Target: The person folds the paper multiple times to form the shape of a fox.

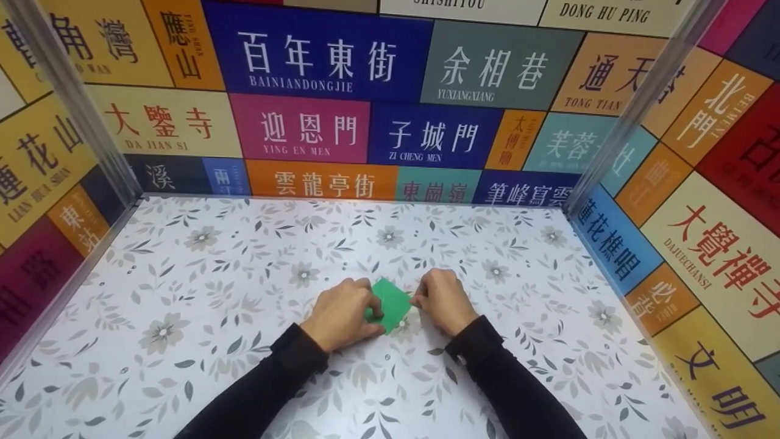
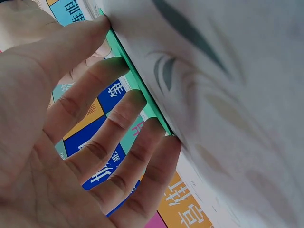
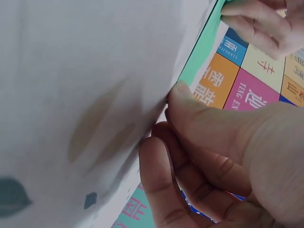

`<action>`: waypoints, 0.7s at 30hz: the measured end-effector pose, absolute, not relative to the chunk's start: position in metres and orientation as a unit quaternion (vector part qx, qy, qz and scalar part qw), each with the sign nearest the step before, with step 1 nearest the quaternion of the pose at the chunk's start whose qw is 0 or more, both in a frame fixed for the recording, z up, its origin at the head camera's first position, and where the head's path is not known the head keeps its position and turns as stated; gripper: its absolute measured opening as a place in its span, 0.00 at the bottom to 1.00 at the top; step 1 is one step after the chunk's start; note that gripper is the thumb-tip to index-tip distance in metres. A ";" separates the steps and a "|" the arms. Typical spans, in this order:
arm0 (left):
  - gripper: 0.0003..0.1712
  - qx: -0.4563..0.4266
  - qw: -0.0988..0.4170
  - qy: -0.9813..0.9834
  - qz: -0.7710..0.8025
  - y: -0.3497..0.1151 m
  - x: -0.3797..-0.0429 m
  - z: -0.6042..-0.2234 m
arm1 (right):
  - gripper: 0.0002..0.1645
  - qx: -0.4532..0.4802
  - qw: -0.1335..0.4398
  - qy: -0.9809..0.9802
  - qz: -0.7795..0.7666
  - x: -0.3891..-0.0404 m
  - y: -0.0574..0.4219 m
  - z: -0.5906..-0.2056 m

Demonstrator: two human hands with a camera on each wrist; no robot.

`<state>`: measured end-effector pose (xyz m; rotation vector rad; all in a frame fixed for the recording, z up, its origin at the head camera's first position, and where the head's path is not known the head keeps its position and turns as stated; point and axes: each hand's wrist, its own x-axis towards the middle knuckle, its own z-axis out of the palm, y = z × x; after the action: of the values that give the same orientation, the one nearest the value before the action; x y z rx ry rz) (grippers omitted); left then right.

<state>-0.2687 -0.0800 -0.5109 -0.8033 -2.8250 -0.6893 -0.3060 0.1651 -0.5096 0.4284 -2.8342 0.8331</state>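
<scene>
A small green sheet of paper (image 1: pixel 393 303) lies on the table, shaped like a diamond in the head view, with a corner towards each hand. My left hand (image 1: pixel 342 315) rests on its left side, the fingertips spread along the paper and touching it in the left wrist view. At the right corner is my right hand (image 1: pixel 446 300), its thumb and curled index finger pinching the paper's tip. From the right wrist, the green paper (image 3: pixel 198 56) shows as a thin strip running from the right thumb to the left fingers. The left fingers cover part of the sheet.
A white table top (image 1: pixel 244 262) with a grey leaf and flower pattern lies under both hands. Upright panels of coloured blocks with Chinese writing (image 1: pixel 323 55) border it at the back, left and right.
</scene>
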 end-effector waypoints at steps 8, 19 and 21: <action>0.15 -0.261 0.055 -0.935 -0.236 -0.080 -0.270 -0.511 | 0.16 0.134 0.079 -0.945 0.288 -0.311 0.171 -0.508; 0.15 -0.262 0.071 -0.935 -0.227 -0.080 -0.269 -0.513 | 0.13 0.124 0.070 -0.949 0.282 -0.307 0.169 -0.503; 0.15 -0.259 0.068 -0.936 -0.230 -0.080 -0.269 -0.514 | 0.12 0.121 0.065 -0.948 0.286 -0.304 0.168 -0.500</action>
<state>-0.2690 -0.0800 -0.5137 -0.7795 -2.8197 -0.6925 -0.3044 0.1681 -0.5004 0.3659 -2.8628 0.8628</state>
